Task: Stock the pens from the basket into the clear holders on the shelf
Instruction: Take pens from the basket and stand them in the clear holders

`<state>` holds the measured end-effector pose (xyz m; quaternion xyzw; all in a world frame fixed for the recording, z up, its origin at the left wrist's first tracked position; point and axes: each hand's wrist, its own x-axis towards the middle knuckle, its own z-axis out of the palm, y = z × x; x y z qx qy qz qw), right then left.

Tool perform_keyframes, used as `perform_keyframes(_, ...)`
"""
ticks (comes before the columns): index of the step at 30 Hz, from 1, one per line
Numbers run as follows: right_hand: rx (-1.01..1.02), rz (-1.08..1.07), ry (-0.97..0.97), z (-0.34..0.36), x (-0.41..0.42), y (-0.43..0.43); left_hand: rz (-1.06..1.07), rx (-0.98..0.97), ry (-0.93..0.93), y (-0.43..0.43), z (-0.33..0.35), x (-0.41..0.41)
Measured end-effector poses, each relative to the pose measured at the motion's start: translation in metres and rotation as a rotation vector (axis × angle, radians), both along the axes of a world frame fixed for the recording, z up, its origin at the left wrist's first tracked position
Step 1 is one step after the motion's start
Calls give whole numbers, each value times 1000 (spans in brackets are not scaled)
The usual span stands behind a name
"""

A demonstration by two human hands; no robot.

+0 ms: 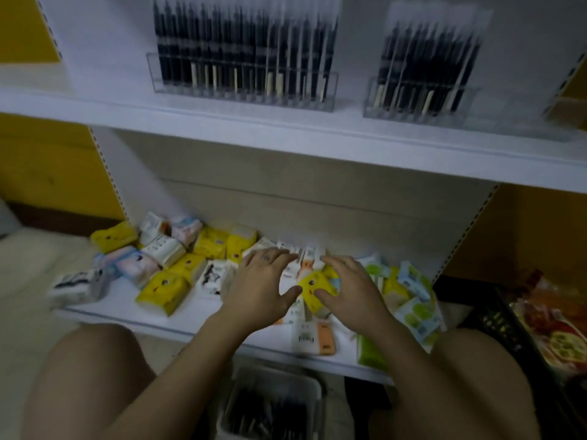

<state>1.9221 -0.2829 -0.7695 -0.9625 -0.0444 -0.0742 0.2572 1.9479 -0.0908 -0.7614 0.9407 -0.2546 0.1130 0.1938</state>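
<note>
White shelving stands against yellow walls, and the whole view is smeared with blur. On the upper shelf (286,134) sit two clear holders: the wider left holder (222,87) is packed with upright black pens (241,46), and the right holder (374,106), well apart from it, has black pens in its left slots only. The pens carry pale label strips near their lower ends, but nothing on them can be read. The lower shelf (190,315) is strewn with small soft packets (165,289) in yellow, white, pale blue and green; the yellow ones show a cartoon face with dark eyes and red cheeks, and any printed text is too blurred to make out. The person crouches in front, bare knees at either side. The left hand (260,281) lies flat on the packets, its fingers spread and straight. The right hand (349,284) arches over a yellow packet (313,285) with its thumb against it; I cannot tell whether it grips it. Neither hand holds a pen. Below the shelf edge, between the knees, sits the white basket (305,381) with dark pens lying loose in it. At far right a black crate (495,319) holds bright orange-and-red bags (552,319).
</note>
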Motion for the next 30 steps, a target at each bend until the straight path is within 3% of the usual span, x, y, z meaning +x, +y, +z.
perform_keyframes(8,75,1,344,-109,7,15,55,130,417,15,-108,-2)
perform_keyframes(17,169,49,754,-202,-4,30,148,143,705,28,-178,-10)
perform_keyframes(22,99,87,987,-243,-9,16,182,109,870,35,-205,-9)
perform_keyframes(26,60,38,1082,-278,-7,19,315,60,1000,38,-244,-7)
perform_keyframes(30,17,48,1153,-312,-6,34,317,38,1119,40,-279,-20)
